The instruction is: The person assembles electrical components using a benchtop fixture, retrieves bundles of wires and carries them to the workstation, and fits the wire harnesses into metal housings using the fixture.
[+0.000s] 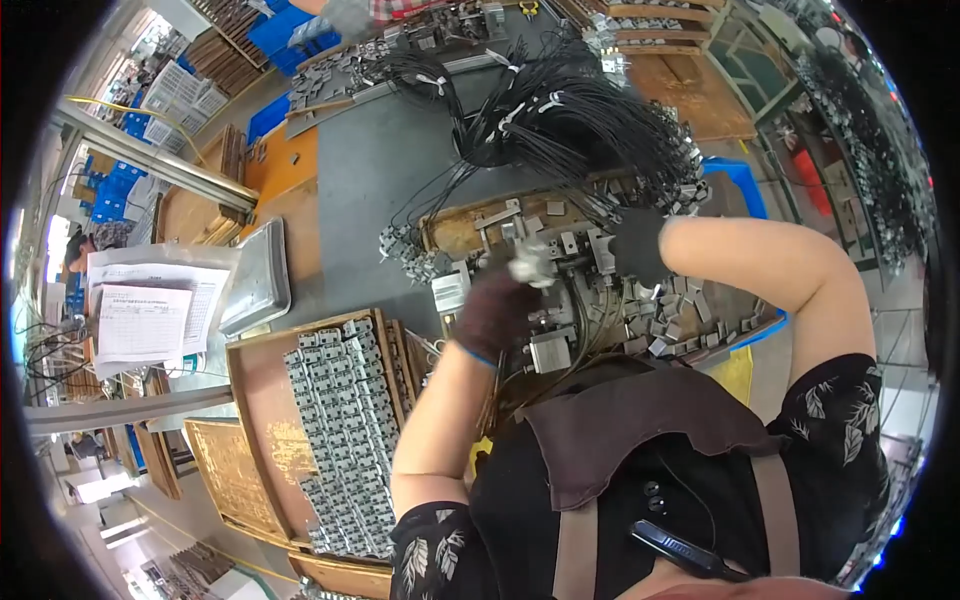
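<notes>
My left hand (497, 310), in a dark maroon glove, is over the left part of a metal fixture (572, 245). A pale, blurred patch (532, 265) shows at its fingertips; whether this is a held part or the fingertips is unclear. My right hand (640, 245), in a dark glove, is at the fixture's right side, its fingers hard to make out. A silver block (550, 353) and thin cables (582, 318) lie just below. Loose metal pieces (675, 315) are spread right of the fixture.
Bundled black cables (570, 120) lie beyond the hands. A wooden tray (262, 400) with rows of metal parts (345, 430) is at left, near a grey lidded tray (258, 280) and paper sheets (143, 322). A blue bin edge (740, 180) is at right. Another person (400, 8) is across the table.
</notes>
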A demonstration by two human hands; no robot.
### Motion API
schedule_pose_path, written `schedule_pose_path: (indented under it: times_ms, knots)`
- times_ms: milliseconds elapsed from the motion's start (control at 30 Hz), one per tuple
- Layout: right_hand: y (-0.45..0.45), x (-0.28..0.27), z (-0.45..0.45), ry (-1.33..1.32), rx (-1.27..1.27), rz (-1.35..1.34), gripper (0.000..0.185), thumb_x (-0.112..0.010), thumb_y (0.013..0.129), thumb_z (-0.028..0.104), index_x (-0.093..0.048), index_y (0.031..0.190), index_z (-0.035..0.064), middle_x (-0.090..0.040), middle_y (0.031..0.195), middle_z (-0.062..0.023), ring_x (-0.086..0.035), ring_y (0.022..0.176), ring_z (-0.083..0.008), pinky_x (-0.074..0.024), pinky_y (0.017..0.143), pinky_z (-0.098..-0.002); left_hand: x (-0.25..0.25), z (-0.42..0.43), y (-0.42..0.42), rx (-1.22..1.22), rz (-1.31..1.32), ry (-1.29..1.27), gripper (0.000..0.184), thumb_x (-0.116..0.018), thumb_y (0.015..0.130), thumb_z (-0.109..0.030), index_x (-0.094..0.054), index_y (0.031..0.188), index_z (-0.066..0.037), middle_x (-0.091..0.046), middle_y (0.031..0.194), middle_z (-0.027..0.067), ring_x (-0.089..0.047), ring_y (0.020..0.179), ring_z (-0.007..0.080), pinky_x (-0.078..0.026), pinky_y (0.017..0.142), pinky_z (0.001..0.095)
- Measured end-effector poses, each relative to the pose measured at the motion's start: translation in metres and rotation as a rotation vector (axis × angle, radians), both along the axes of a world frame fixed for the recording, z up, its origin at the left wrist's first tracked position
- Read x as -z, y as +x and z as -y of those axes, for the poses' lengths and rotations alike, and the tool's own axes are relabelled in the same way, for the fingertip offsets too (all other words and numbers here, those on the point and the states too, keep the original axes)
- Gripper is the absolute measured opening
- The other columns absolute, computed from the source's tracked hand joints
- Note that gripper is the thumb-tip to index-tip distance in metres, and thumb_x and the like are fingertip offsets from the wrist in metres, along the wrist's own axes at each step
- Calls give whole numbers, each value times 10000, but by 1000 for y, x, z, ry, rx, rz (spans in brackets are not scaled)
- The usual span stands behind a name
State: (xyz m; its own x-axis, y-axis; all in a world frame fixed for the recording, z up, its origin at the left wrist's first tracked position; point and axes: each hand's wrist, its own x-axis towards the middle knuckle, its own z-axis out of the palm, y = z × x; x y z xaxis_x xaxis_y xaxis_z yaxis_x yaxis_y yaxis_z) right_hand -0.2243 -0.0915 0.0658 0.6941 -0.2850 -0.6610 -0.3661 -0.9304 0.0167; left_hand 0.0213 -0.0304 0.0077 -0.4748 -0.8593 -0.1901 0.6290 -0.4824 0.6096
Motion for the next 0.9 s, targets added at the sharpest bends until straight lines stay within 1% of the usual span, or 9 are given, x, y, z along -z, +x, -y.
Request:
schedule_pose_path:
  times_ms: [67,133,200,233,267,300,400,500,900]
  knots:
    - [29,-1,11,6,21,-243,252,-679,639,282,-727,825,118,-688,931,-113,-655,857,-259,-498,741,-457,-43,16,42,-8,145,-62,470,-741,714,-197,-570,1126,-47,-619,934,28,-621,863,198,-539,744,384]
    - [62,-21,19,-11,90,78,185,-671,668,223,-714,820,127,-680,877,-102,-651,828,-282,-494,728,-449,-54,35,75,-131,686,-208,435,-719,711,-188,-573,1090,-31,-612,938,55,-611,886,202,-530,743,380]
    - [82,-17,27,27,167,292,104,-647,682,145,-696,773,130,-670,802,-86,-646,786,-308,-491,695,-451,-31,40,95,-446,1802,-703,370,-692,708,-134,-562,1037,-28,-591,919,103,-610,889,219,-515,722,335]
    - [91,-7,30,-147,117,608,158,-661,673,128,-689,829,117,-665,808,-101,-643,776,-316,-489,690,-442,-19,36,97,-388,1881,-705,324,-657,770,-138,-533,1042,-13,-594,987,108,-609,908,222,-508,774,340]
    - [98,-1,32,-321,67,924,220,-676,664,111,-683,884,105,-660,814,-117,-641,766,-325,-487,686,-433,1,32,93,-399,1457,-658,340,-675,730,-125,-522,1015,-18,-569,946,120,-597,876,255,-498,751,352]
    - [100,1,29,-316,74,928,220,-676,664,111,-683,884,105,-660,814,-117,-641,766,-325,-487,686,-433,26,23,82,-384,1035,-591,359,-692,690,-113,-511,987,-24,-543,906,132,-584,844,288,-488,727,363]
    - [96,-3,17,-75,209,861,410,-691,653,104,-636,1060,96,-652,838,-141,-634,788,-349,-487,703,-435,23,-15,33,-272,1370,-859,446,-707,665,-111,-501,1050,-23,-509,928,130,-549,857,245,-484,726,350]
    - [83,-1,10,157,255,588,665,-737,663,214,-518,1280,101,-658,954,-171,-637,900,-340,-493,803,-447,24,-27,6,-205,1178,-593,545,-738,641,-134,-485,1112,-28,-506,959,133,-544,855,245,-483,741,347]
    - [69,-5,7,188,239,700,540,-637,683,80,-559,1217,104,-667,935,-180,-645,878,-343,-504,767,-437,25,-36,3,-198,1023,-533,541,-741,651,-103,-493,1126,-24,-544,1006,123,-594,887,245,-502,775,355]
